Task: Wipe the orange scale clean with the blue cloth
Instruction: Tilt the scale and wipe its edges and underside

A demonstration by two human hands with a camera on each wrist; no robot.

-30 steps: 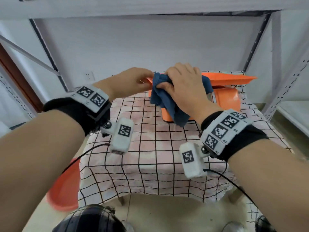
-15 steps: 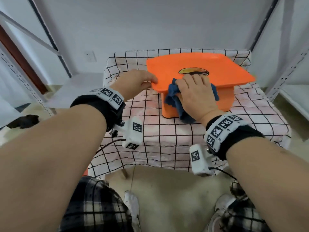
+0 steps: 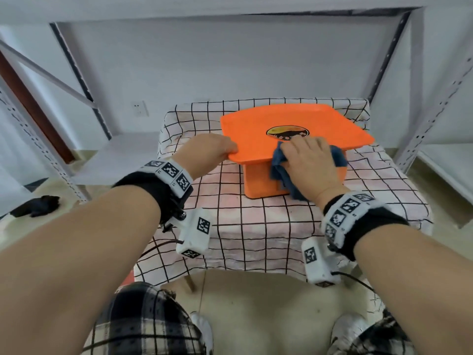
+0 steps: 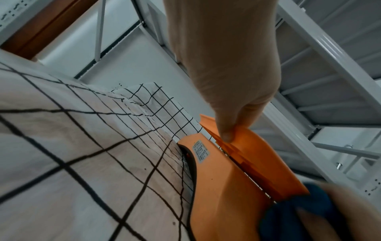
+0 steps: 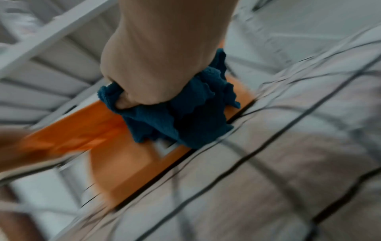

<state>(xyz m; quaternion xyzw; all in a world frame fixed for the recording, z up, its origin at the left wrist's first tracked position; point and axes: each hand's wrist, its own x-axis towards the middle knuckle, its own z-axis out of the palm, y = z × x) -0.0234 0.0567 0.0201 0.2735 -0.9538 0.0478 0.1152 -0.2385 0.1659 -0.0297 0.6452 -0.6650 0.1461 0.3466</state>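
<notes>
**A:** Start at the fingers (image 5: 123,102) of the right hand (image 3: 311,167) — what have we got?

**B:** They're curled round the blue cloth (image 3: 280,172), bunched tight in the palm and pressed on the near edge of the orange scale (image 3: 286,129), with folds hanging down over the front of its base.

**A:** And the left hand (image 3: 207,152)?

**B:** It pinches the scale's platter at the near left corner, thumb (image 4: 225,130) under the rim, the rest on top.

**A:** Where does the scale sit?

**B:** On the far right part of the bench, on the checked cloth (image 3: 256,226), its platter level with a dark oval logo (image 3: 288,132) in the middle, just beyond the right knuckles.

**A:** Around it?

**B:** A white metal rack (image 3: 432,103) frames the bench, and a dark rag (image 3: 38,206) lies on the floor far left. The right wrist view is blurred.
</notes>
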